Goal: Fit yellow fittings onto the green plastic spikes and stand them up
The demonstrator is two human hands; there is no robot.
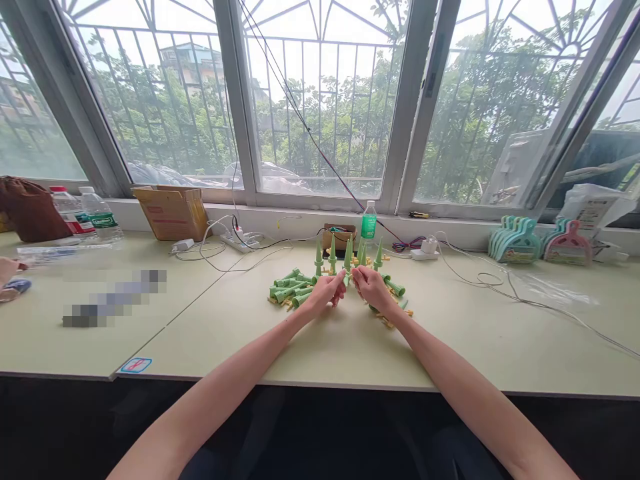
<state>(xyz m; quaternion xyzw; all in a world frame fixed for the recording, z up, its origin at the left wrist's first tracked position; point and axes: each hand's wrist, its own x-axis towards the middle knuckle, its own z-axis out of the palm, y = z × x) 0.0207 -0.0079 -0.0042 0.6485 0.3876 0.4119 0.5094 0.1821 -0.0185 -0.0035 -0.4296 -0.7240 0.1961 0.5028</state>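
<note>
My left hand is closed around a small green pointed plastic piece, which shows between my two hands. Close beside it my right hand is pinched, its fingertips nearly meeting the left ones; what they grip is too small to make out. Behind the hands several green cones with collars stand upright. A pile of green tubular pieces lies left of my left hand. More green pieces and small yellow pegs lie around my right hand, partly hidden by it.
Behind the cones stand a small brown box and a green-labelled bottle. A cardboard box, a power strip and white cables lie along the window side. Pastel hangers stand at right. The table's front edge runs under my forearms.
</note>
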